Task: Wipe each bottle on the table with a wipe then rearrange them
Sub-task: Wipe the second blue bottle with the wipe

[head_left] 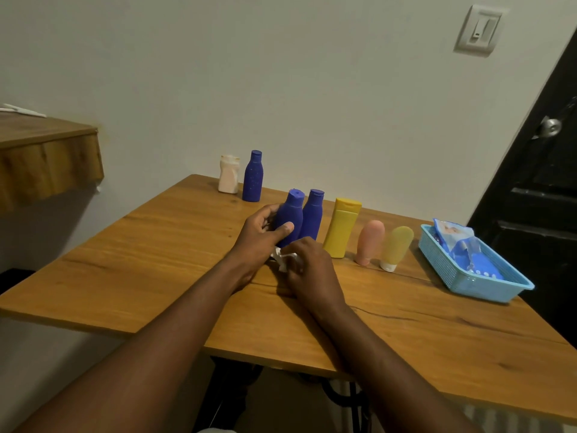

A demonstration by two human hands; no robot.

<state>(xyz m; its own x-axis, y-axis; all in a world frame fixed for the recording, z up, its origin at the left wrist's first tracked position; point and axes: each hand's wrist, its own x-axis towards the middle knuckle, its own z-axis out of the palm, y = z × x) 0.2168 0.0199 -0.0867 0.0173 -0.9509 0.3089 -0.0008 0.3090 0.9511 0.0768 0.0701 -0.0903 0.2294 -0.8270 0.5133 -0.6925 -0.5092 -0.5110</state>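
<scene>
My left hand grips a blue bottle, tilted a little, thumb across its front. My right hand pinches a crumpled white wipe against the bottle's base. A second blue bottle stands right beside the held one. To its right stand a yellow bottle, a pink tube and a pale yellow tube, both tubes cap down. At the table's far edge stand a white bottle and a third blue bottle.
A light blue basket holding a pack of wipes sits at the right of the wooden table. A wooden shelf juts out at the left. A dark door stands at the right.
</scene>
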